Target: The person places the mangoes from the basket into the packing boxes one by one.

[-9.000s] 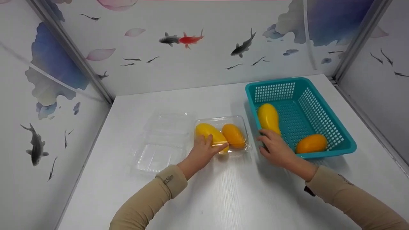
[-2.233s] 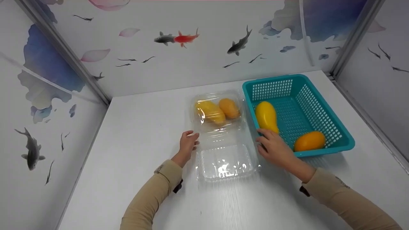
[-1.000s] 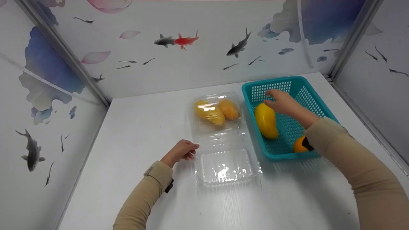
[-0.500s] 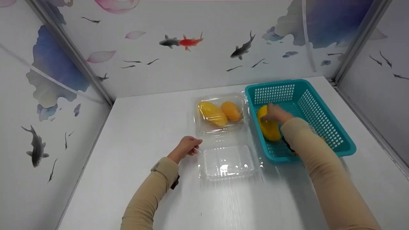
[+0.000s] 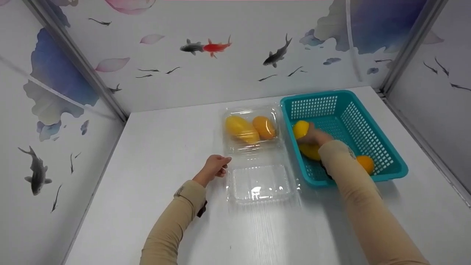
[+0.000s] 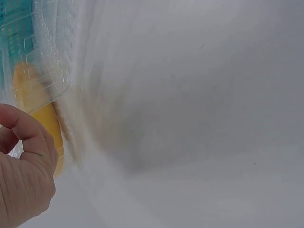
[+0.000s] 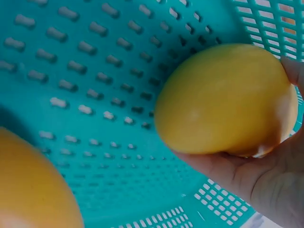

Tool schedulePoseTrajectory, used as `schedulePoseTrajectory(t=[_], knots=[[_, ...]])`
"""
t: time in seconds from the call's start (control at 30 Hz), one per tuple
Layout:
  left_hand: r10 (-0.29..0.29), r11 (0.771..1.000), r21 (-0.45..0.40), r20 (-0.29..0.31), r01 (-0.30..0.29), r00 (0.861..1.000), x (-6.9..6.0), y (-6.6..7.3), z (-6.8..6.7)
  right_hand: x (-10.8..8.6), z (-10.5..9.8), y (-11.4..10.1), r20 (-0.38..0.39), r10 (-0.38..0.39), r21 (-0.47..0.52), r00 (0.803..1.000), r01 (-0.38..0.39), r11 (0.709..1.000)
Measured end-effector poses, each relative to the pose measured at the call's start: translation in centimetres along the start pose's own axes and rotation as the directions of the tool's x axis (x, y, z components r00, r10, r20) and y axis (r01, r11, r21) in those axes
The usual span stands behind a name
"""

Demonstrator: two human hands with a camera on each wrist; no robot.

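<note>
Pinching yellow fruit [image 7: 218, 99] w/ R fingers [image 7: 213, 167]; L fingers [image 6: 32, 135] curled nr clear box [image 5: 260, 184], can't tell grip.

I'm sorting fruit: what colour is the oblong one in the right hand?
The smooth oblong fruit is yellow, clearest in the right wrist view.

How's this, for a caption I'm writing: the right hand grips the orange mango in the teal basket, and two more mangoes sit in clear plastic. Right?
Not quite: in the head view, the right hand grips the yellow mango in the teal basket, not the orange mango. The two more mangoes in clear plastic are right.
</note>
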State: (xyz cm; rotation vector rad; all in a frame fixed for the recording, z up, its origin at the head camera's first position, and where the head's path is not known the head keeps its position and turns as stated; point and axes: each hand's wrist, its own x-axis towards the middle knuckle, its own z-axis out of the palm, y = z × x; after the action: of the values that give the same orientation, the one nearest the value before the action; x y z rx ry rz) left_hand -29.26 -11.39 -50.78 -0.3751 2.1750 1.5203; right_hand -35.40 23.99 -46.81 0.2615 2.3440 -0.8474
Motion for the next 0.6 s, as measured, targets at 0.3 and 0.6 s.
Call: schedulePoseTrajectory(t=[0.3, 0.6], knots=[[0.005, 0.999, -0.035, 0.014, -0.005, 1.0, -0.1, 0.1, -0.3, 0.2, -0.2, 0.4, 0.023, -0.063, 0.017, 0.998, 0.062, 0.998], [-0.04, 0.999, -0.014, 0.012, 0.04, 0.999, -0.1, 0.1, -0.3, -1.9, -3.1, 0.8, -0.019, -0.117, 0.148, 0.993, 0.119, 0.982]])
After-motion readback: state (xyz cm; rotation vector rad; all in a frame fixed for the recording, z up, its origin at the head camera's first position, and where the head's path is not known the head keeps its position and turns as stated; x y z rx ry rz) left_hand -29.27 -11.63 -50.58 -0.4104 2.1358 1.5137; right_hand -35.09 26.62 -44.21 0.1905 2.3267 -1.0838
